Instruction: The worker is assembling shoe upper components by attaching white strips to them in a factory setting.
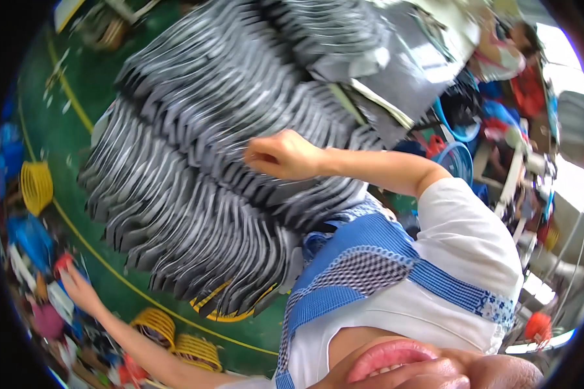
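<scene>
Long overlapping rows of thin, curved grey pieces point(175, 188) with pale edges spread before me; their exact kind does not show. Over the middle of these rows hovers my right hand point(280, 155), its fingers curled into a loose fist around a dark hollow. Nothing sticks out of that fist, and touch with the pieces beneath cannot be judged. Away from the rows, at the far lower left, my left hand point(78, 285) reaches out with its fingers stretched. A small red thing point(63, 262) shows at its fingertips; whether they touch it is unclear.
Yellow baskets point(37, 187) stand on the green floor point(78, 155), which has yellow lines. Blue bags point(32, 243) and mixed items crowd the left side. Grey sheets point(412, 84) lie at the upper right. Beyond them are a blue basket point(454, 162) and another person point(499, 58).
</scene>
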